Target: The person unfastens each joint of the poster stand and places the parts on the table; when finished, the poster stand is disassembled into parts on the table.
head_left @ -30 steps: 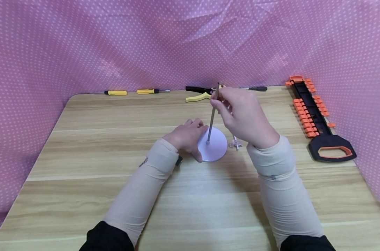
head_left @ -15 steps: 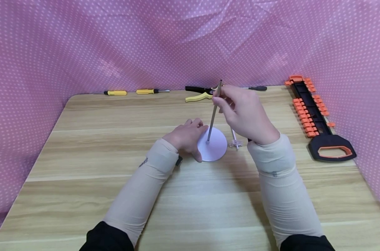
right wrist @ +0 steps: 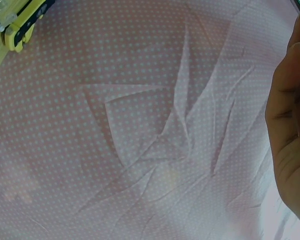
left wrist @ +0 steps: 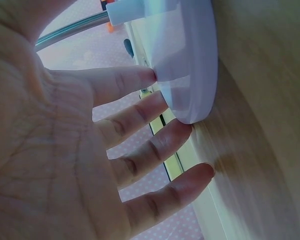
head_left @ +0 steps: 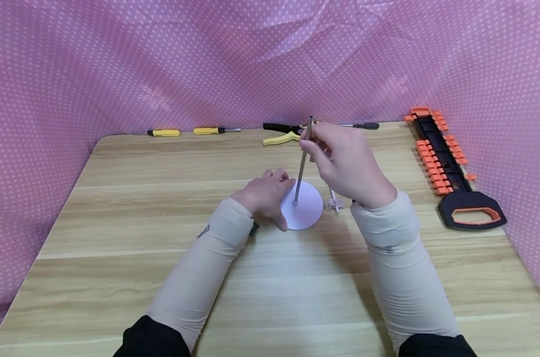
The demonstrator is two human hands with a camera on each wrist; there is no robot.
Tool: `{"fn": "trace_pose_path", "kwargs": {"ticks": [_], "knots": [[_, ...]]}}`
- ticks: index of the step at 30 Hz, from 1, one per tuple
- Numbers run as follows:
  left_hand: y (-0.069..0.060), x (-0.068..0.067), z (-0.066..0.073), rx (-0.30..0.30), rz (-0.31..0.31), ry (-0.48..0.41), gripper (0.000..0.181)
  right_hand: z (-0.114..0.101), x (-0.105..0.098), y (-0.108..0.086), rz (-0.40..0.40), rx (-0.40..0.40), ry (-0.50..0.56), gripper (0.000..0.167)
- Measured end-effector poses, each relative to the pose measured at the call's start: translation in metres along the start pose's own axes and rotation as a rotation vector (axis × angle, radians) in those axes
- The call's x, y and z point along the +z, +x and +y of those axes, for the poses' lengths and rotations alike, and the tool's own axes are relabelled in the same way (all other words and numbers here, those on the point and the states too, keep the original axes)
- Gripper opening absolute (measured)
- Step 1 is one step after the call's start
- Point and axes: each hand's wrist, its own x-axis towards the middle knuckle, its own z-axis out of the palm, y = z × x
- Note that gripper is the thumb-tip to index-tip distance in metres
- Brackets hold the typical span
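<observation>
metal rod (head_left: 301,171) stood near-upright on white round base (head_left: 306,214), long axis leaning slightly right; right hand (head_left: 348,163), nearer its top, pinched the upper end; left hand (head_left: 265,196), fingers spread, touched the base's left edge; transparent plastic fitting (head_left: 335,204) lay just right; pliers (head_left: 280,140) well behind; no obstruction seen between hands.

Clock read from the disc (head_left: 307,212): disc itself white, faint lilac cast. Rod (head_left: 300,173) steel-grey. Fitting (head_left: 336,204) at 3 o'clock, clear. Two screwdrivers (head_left: 166,133) at 10, yellow and black. Pliers (head_left: 282,139) at 12: one handle yellow, one black. Rack (head_left: 444,158) between 2 and 3, black with orange clips (head_left: 430,166). Sleeves (head_left: 203,267) at 4 and 8: beige. Backdrop cloth (head_left: 207,64): pink, white polka dots. Tabletop (head_left: 279,297): pale tan, streaked wood grain.
</observation>
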Motion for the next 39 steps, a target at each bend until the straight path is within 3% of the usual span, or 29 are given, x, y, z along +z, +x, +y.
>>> {"fn": "trace_pose_path", "kwargs": {"ticks": [24, 32, 39], "knots": [[-0.0004, -0.0008, 0.0008, -0.006, -0.014, 0.000, 0.123, 0.0005, 0.0018, -0.0008, 0.055, -0.031, -0.052, 0.014], [-0.0005, -0.0018, 0.0002, -0.006, -0.019, 0.007, 0.123, 0.0007, 0.0026, 0.0000, 0.054, -0.014, -0.005, 0.012], [-0.0016, -0.0031, 0.0002, -0.002, -0.019, 0.014, 0.123, 0.0020, 0.0088, 0.0007, 0.101, -0.029, 0.007, 0.012]]}}
